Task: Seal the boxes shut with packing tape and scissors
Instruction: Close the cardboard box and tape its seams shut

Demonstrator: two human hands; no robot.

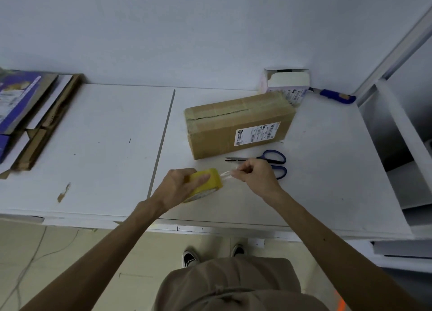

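Note:
A yellowish roll of packing tape (211, 182) is gripped by my left hand (180, 184) just above the white table (93, 147). My right hand (252, 174) pinches the clear free end of the tape (226, 174), which is pulled a short way off the roll. A brown cardboard box (238, 123) with a white shipping label lies behind my hands; its top seam shows an open slit over old tape. Blue-handled scissors (272, 158) lie on the table just beyond my right hand, their blades pointing left.
A small white open box (285, 84) stands against the wall behind the brown box. A blue-handled knife (334, 95) lies at the back right. Flattened cardboard and purple packaging (30, 114) are stacked at the left. White shelving (397, 147) borders the right side.

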